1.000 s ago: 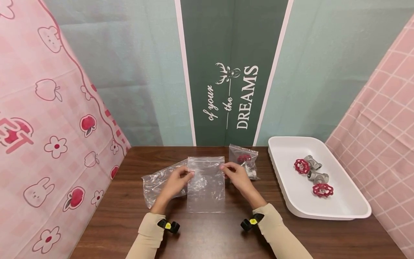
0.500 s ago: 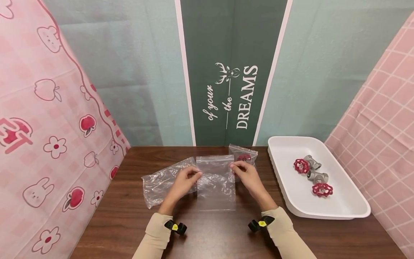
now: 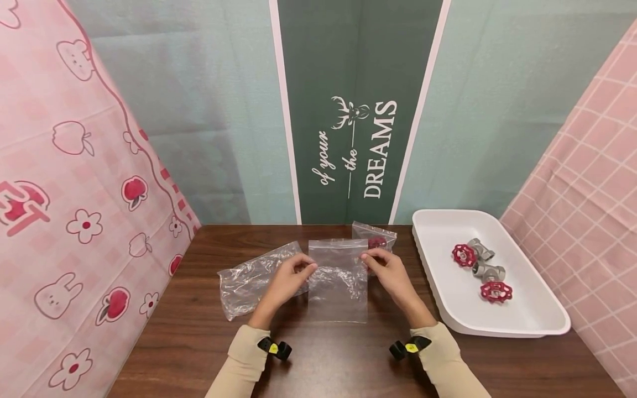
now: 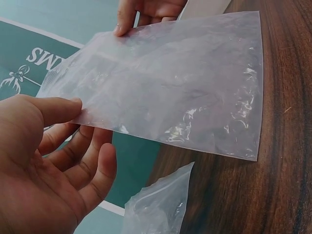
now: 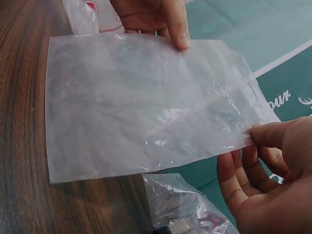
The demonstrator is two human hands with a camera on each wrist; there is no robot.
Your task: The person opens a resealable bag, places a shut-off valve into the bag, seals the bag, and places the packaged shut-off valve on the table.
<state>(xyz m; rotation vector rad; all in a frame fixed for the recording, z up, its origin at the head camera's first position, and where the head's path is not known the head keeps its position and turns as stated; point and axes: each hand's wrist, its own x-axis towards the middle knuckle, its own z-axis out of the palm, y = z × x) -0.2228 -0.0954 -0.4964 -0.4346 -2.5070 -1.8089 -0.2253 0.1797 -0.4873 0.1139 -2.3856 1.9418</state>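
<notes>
A clear zip-lock bag [image 3: 338, 298] hangs between my two hands, flat and with nothing inside. My left hand [image 3: 290, 276] pinches its left edge near the top between thumb and index finger. On the opposite edge, my right hand [image 3: 392, 272] pinches the bag the same way. The zip strip runs along the far end, and the wrist views show the near end hanging close to the wooden table. Behind my right hand stands another clear bag [image 3: 380, 229] holding a valve with a red handwheel [image 3: 376, 242], partly hidden.
More clear plastic bags [image 3: 249, 282] lie on the table left of my left hand. At the right, a white tray [image 3: 527, 326] holds two metal valves [image 3: 490, 272] with red handwheels. Patterned cloths rise at the back and both sides.
Both hands have moved to the right with the pinched bag, which now covers more of the bag with the valve. The tray and the bags lying at the left have stayed put.
</notes>
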